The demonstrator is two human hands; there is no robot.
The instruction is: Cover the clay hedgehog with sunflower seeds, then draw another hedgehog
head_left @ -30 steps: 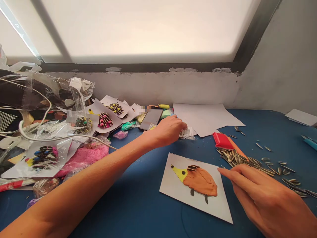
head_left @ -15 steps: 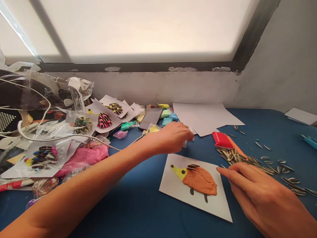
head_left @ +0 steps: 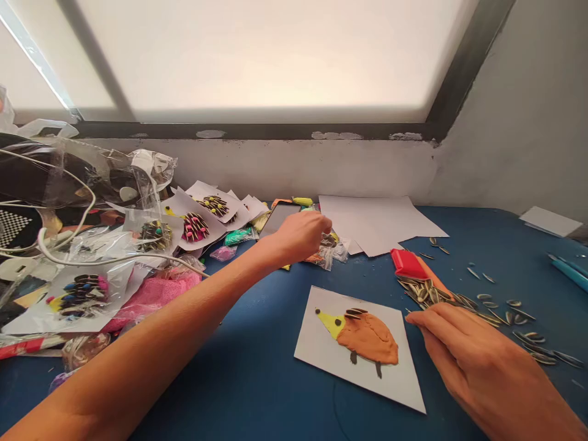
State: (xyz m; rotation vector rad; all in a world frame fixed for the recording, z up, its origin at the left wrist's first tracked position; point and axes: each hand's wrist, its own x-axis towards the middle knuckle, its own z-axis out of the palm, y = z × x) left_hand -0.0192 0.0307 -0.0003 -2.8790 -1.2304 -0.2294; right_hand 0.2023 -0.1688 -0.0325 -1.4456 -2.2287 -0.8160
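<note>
A white card lies on the blue table, bearing a hedgehog shape with an orange clay body, a yellow face and dark eye, nose and feet. Several striped sunflower seeds stick out near the top of the body, behind the head. My left hand reaches beyond the card, its fingers curled in above small plastic packets of clay; whatever it grips is hidden. By the card's right edge, my right hand has thumb and forefinger pinched together, their contents too small to make out.
A pile of sunflower seeds lies beside a red clay packet, with more seeds scattered rightward. White sheets rest by the wall. Finished hedgehog cards, a pink cloth, plastic wrapping and a white cable crowd the left.
My left hand has moved left and slightly away from me, uncovering clay packets to its right. My right hand stays pinched by the card. The view has shifted slightly.
</note>
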